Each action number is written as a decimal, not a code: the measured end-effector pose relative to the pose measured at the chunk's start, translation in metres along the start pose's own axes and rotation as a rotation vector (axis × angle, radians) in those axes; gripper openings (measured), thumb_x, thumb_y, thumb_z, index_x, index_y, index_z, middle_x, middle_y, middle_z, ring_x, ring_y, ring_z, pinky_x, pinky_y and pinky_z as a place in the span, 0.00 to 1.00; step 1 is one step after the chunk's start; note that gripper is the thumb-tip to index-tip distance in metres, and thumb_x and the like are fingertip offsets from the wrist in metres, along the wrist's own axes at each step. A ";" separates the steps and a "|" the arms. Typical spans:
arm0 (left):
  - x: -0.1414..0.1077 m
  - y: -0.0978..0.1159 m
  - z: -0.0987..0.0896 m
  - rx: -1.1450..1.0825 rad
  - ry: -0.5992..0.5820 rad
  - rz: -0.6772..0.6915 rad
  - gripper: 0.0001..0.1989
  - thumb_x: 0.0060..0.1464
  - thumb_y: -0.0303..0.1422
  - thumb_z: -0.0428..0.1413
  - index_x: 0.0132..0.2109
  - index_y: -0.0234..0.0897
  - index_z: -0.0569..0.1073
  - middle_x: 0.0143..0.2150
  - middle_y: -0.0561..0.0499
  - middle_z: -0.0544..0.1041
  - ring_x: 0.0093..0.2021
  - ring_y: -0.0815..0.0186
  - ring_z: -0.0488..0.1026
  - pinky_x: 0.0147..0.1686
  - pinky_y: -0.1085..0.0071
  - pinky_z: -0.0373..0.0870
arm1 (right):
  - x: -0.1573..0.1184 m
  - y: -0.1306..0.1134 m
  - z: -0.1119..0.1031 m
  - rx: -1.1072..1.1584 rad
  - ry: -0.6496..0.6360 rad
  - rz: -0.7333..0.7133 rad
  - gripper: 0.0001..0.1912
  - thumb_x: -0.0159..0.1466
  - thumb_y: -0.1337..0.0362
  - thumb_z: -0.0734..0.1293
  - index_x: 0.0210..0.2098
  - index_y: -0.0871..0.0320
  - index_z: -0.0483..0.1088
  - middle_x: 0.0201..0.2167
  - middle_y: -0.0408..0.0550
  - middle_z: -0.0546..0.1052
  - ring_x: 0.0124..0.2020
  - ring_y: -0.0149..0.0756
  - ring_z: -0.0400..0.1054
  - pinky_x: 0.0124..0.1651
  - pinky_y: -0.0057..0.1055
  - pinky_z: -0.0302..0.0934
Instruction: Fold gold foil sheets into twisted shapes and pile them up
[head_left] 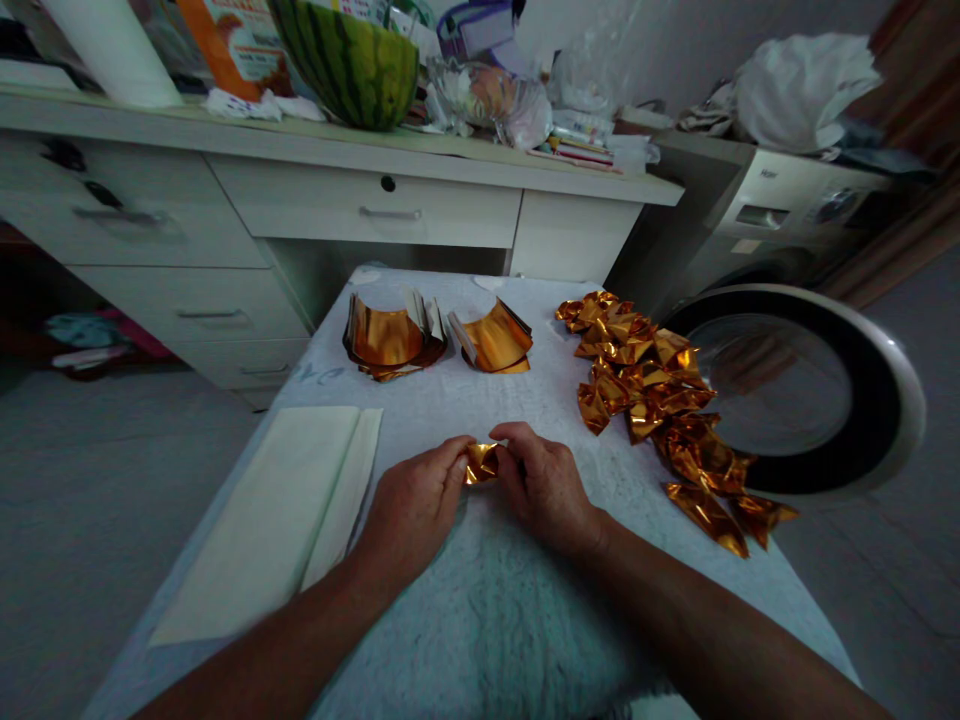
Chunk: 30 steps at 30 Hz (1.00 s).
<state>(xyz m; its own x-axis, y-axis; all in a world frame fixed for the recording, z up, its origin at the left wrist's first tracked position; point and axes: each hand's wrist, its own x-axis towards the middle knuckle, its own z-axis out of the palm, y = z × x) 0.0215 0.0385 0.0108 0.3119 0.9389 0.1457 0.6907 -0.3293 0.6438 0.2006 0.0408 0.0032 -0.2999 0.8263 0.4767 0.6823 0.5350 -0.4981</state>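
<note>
Between my two hands is a small folded piece of gold foil paper (481, 464), over the middle of the cloth-covered table (480, 620). My left hand (424, 500) pinches its left end, and my right hand (546, 485) grips its right end with thumb and fingers. Beyond the hands lie two stacks of curled gold foil sheets, a thicker left stack (386, 338) and a thinner right stack (495, 338). A heap of folded gold foil pieces (645, 375) spreads along the table's right side. Left of my hands rests a stack of pale paper sheets (270, 510).
A white desk (450, 165) with drawers stands behind the table, carrying a cut watermelon (352, 65), a glass bowl (480, 95) and plastic bags. On the right, a washing machine (780, 205) has its round door (892, 400) swung out beside the table edge.
</note>
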 end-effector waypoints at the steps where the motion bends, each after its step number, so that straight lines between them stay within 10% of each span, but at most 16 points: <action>1: 0.000 0.000 0.000 0.004 -0.001 0.008 0.19 0.66 0.34 0.42 0.54 0.37 0.74 0.46 0.47 0.83 0.44 0.59 0.80 0.44 0.63 0.74 | 0.000 0.000 0.000 -0.006 0.018 0.008 0.09 0.68 0.68 0.57 0.46 0.57 0.64 0.24 0.42 0.75 0.20 0.29 0.67 0.26 0.23 0.56; 14: 0.003 0.002 -0.009 -0.077 -0.008 -0.086 0.20 0.65 0.36 0.41 0.53 0.38 0.75 0.42 0.48 0.83 0.41 0.59 0.80 0.43 0.64 0.73 | 0.003 0.002 -0.016 0.179 -0.058 0.103 0.09 0.70 0.64 0.57 0.49 0.56 0.61 0.23 0.39 0.70 0.23 0.30 0.65 0.28 0.25 0.57; 21: 0.005 0.002 -0.013 -0.068 -0.010 -0.151 0.21 0.62 0.33 0.42 0.55 0.38 0.73 0.39 0.47 0.82 0.41 0.58 0.79 0.43 0.63 0.71 | 0.007 0.011 -0.020 0.171 -0.113 -0.131 0.23 0.58 0.75 0.60 0.51 0.53 0.61 0.43 0.49 0.69 0.42 0.36 0.67 0.40 0.31 0.64; 30: -0.001 -0.001 -0.009 -0.233 0.057 -0.155 0.23 0.68 0.44 0.39 0.57 0.39 0.70 0.24 0.55 0.72 0.28 0.63 0.73 0.31 0.68 0.65 | 0.009 0.016 -0.019 0.142 -0.118 -0.093 0.12 0.63 0.76 0.59 0.40 0.55 0.67 0.38 0.47 0.70 0.38 0.34 0.67 0.41 0.29 0.64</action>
<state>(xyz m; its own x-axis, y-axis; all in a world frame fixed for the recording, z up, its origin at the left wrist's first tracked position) 0.0143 0.0391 0.0168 0.1720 0.9826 0.0699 0.5562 -0.1555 0.8164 0.2210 0.0539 0.0132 -0.4389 0.7823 0.4420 0.5499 0.6229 -0.5565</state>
